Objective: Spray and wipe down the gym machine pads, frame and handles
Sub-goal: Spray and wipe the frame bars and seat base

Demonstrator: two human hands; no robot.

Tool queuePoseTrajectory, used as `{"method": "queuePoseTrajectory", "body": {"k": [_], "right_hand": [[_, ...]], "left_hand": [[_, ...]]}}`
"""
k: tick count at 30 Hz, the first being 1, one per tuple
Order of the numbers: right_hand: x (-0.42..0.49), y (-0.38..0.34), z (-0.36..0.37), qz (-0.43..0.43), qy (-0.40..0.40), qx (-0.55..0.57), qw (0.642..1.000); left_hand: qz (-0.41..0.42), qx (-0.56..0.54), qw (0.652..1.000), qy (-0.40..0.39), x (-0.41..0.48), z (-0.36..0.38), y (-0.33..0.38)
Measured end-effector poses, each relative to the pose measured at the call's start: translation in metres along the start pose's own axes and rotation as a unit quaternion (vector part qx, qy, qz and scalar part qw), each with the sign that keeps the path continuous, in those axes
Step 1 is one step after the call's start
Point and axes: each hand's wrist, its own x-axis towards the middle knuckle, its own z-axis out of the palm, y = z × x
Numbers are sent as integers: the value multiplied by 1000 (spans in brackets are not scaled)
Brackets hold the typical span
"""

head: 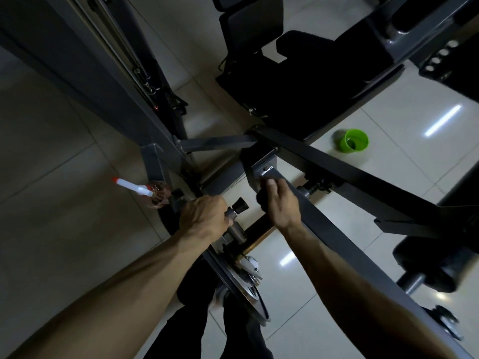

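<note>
Gym machine frame, seen from above, dim light.

- Left hand (204,216): fingers curled round a grey handle post (235,230), just beside a black knob (239,205).
- Right hand (280,203): grips a dark cloth (261,203) and presses it on the upper end of the sloping frame bar (326,244). The thumb lies along the bar's top edge, just below a bolted bracket (264,168) where several bars meet.
- Spray bottle (155,194): lying on the tiled floor (64,164) left of the left hand, white and red nozzle pointing left. Its body is close against the machine's base. Markings on it are too blurred to read.
- A cross bar (363,177) runs down to the right beyond the sloping bar, with a narrowing wedge of floor between them.
- Weight plate (246,291) stands on edge below the left hand, near the person's dark trouser legs.
- Black seat pad (311,81) sits beyond the bracket; a roller pad (425,265) is at the right, well apart from the hands.
- Green cup (353,141) on the floor beyond the cross bar.
- Widest open floor is at the left, beside the tall upright column (103,73).
</note>
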Motion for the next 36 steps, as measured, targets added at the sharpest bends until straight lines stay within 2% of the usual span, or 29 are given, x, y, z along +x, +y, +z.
{"method": "queuePoseTrajectory", "body": {"k": [2, 4, 5, 7, 9, 10, 11, 12, 13, 16, 18, 19, 21, 22, 23, 24, 25, 26, 28, 31, 34, 36], "right_hand": [[7, -22, -5, 133, -73, 53, 987], [14, -47, 2, 198, -183, 27, 963], [17, -55, 8, 199, -231, -31, 952], [21, -63, 23, 97, -299, -252, 915], [23, -50, 36, -54, -250, -435, 863], [18, -42, 40, -96, -210, -440, 868], [11, -32, 40, -114, -167, -396, 896], [8, -23, 41, -114, -122, -307, 937], [5, -11, 41, -134, -94, -239, 957], [-6, 11, 33, -236, -124, -184, 946], [-19, 23, 24, -244, -172, -168, 939], [-27, 24, 21, -228, -171, -137, 949], [-31, 14, 26, -145, -97, -43, 984], [-22, 2, 31, -54, -64, -4, 996], [-10, -12, 35, 43, -68, 2, 997], [3, -25, 42, 112, -107, -27, 988], [10, -32, 47, 138, -156, -85, 974], [12, -32, 52, 136, -172, -139, 966], [8, -28, 55, 67, -132, -222, 964], [-9, -7, 47, -142, -57, -260, 953], [-17, 18, 30, -256, -127, -268, 920], [-27, 20, 17, -252, -131, -237, 929]], "left_hand": [[1, 0, 1000, -3, -1, -1, 1], [3, 4, 1000, -1, -2, -3, 1], [3, 4, 1000, 1, -3, -3, 2], [4, 4, 1000, 3, -1, -3, 2], [2, 5, 1000, -8, 0, -3, 2], [2, 3, 1000, -12, -1, -4, 2], [2, 2, 1000, -12, -1, -3, 3], [2, 4, 1000, -7, 0, -4, 3], [2, 8, 1000, -6, 0, -4, 3], [-1, 21, 1000, 2, 0, -2, 4], [-1, 17, 1000, -7, 0, -2, 5], [0, 14, 1000, -9, 0, -2, 4], [2, 11, 1000, -10, -2, -5, 5], [4, 12, 1000, -11, -2, -5, 5], [4, 16, 1000, -9, -2, -5, 4], [5, 18, 1000, -6, -1, -4, 3], [6, 17, 1000, -7, -1, -3, 3], [8, 14, 1000, -9, 0, -2, 3], [13, 18, 1000, 1, 3, -1, 1], [16, 22, 1000, 7, 4, 1, 0], [14, 15, 1000, 9, 5, 3, 0], [10, 0, 1000, 5, 5, 4, -1]]}}
